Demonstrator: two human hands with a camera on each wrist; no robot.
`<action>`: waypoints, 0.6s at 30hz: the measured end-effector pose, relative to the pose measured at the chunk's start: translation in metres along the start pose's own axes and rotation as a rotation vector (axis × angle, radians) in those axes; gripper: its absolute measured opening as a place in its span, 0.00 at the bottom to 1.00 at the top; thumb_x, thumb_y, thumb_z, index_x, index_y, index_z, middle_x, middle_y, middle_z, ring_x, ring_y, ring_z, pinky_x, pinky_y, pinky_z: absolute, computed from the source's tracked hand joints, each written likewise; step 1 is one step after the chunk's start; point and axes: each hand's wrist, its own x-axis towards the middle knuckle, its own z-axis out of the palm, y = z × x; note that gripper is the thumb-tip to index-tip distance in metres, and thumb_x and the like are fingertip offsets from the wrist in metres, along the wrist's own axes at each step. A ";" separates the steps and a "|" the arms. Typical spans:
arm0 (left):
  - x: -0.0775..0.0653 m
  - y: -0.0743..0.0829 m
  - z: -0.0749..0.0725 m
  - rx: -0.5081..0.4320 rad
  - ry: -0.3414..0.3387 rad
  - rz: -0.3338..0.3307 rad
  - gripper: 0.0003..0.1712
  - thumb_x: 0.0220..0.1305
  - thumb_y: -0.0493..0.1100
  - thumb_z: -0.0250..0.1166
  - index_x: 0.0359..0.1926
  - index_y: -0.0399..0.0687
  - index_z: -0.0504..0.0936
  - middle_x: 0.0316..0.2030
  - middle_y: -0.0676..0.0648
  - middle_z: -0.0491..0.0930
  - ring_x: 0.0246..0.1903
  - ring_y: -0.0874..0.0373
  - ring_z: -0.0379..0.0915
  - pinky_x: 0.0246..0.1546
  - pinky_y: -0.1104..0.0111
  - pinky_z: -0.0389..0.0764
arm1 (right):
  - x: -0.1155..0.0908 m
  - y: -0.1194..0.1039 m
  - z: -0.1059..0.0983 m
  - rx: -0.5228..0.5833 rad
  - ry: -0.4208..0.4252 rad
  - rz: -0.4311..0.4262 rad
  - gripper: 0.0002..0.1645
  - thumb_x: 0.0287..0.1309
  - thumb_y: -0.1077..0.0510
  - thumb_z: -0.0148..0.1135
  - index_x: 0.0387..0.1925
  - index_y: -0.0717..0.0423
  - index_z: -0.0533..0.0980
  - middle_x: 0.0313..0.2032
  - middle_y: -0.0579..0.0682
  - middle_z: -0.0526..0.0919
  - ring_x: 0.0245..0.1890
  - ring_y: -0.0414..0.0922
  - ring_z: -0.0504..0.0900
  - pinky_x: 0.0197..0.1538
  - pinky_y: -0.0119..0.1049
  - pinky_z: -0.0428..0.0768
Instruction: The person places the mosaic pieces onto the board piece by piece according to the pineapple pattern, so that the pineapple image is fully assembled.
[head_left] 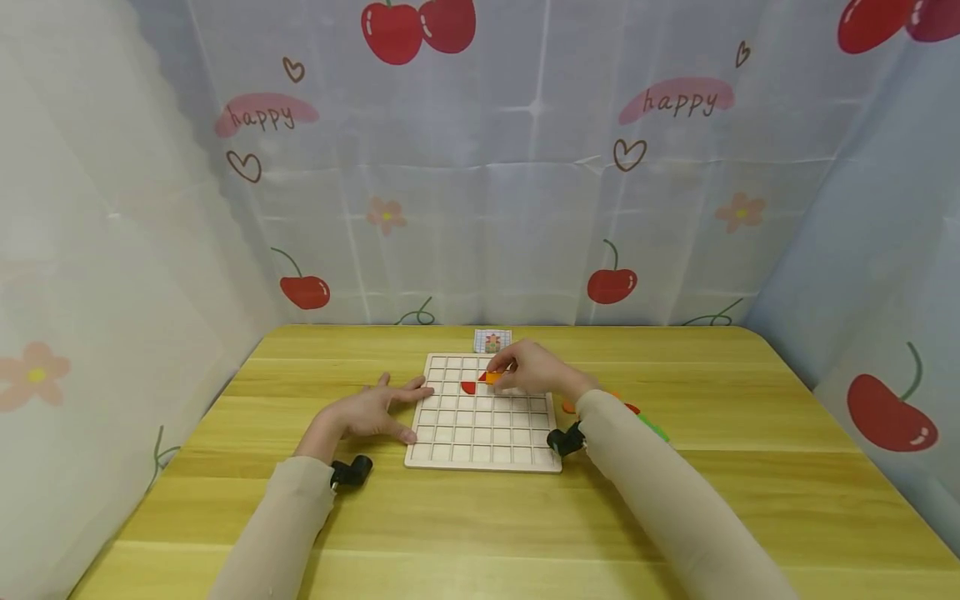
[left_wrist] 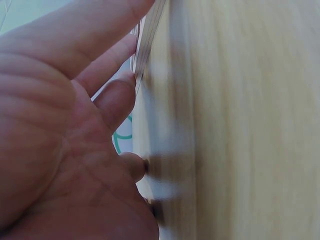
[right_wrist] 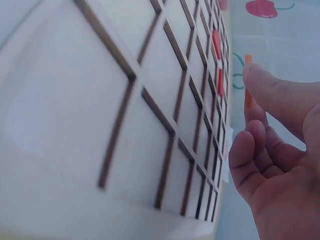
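Observation:
A pale wooden grid board (head_left: 482,454) lies flat on the table. My right hand (head_left: 534,367) is over its upper part, pinching a thin orange piece (right_wrist: 248,99) between thumb and finger. In the right wrist view that piece is held above the board's surface. Two red pieces sit in cells near this hand: one with a rounded edge (head_left: 468,387), the other a pointed piece (head_left: 483,377) partly covered by the orange one in the head view. My left hand (head_left: 369,412), fingers spread, touches the board's left edge with its fingertips.
Behind the board is a small card (head_left: 492,340) printed with a flower on a grid. Loose pieces, including a green one (head_left: 654,428) and a red one (head_left: 632,409), lie right of the board, partly hidden by my right forearm. A cherry-patterned curtain (head_left: 480,242) surrounds the table.

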 end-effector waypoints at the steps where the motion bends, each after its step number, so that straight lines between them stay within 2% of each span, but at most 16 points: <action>1: 0.000 0.000 0.000 0.003 0.000 0.001 0.51 0.57 0.54 0.76 0.79 0.65 0.63 0.83 0.57 0.45 0.79 0.32 0.12 0.70 0.25 0.28 | 0.002 0.000 0.003 -0.002 0.001 -0.003 0.14 0.60 0.58 0.75 0.48 0.51 0.86 0.44 0.46 0.87 0.42 0.41 0.82 0.50 0.37 0.82; 9: 0.001 -0.001 0.001 0.012 0.004 -0.005 0.50 0.58 0.54 0.76 0.79 0.66 0.63 0.83 0.57 0.45 0.79 0.32 0.13 0.69 0.24 0.29 | 0.007 -0.006 0.019 0.014 -0.006 -0.013 0.08 0.59 0.61 0.75 0.42 0.53 0.87 0.40 0.46 0.89 0.38 0.39 0.83 0.46 0.35 0.82; 18: 0.000 0.000 0.000 0.007 0.003 -0.006 0.50 0.58 0.54 0.76 0.79 0.66 0.63 0.83 0.57 0.45 0.79 0.33 0.12 0.70 0.25 0.29 | 0.003 -0.012 0.027 -0.014 0.025 0.044 0.05 0.62 0.61 0.72 0.39 0.50 0.88 0.39 0.43 0.89 0.38 0.40 0.82 0.46 0.36 0.81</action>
